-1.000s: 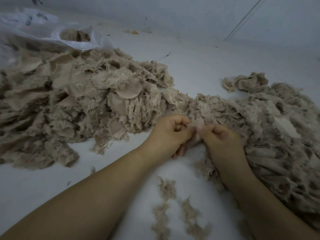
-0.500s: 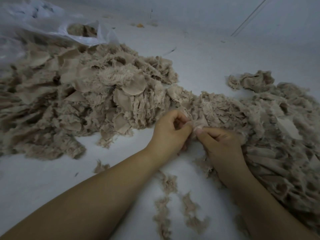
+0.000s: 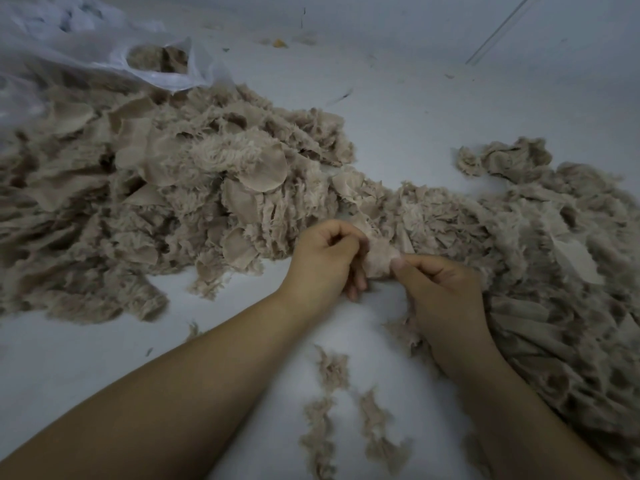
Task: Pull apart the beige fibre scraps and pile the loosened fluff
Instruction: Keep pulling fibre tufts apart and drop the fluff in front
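On the white surface (image 3: 398, 109), a plastic bag (image 3: 104, 53) holds beige scraps (image 3: 157, 58); both hands pinch one scrap (image 3: 379, 259).

Left arm: bare forearm, entering from the lower left corner of the frame and running diagonally up to the centre.
Left hand (image 3: 323, 259): just left of centre, back of the hand toward the camera, fingers curled inward, thumb and forefinger pinching the left edge of a beige fabric scrap (image 3: 379, 259).
Right arm: bare forearm, rising from the lower right edge toward the centre.
Right hand (image 3: 440, 289): just right of centre, knuckles up, fingers curled, thumb tip pressed on the scrap's right edge.
Spacing: the two hands sit close together, joined only by the scrap between them.
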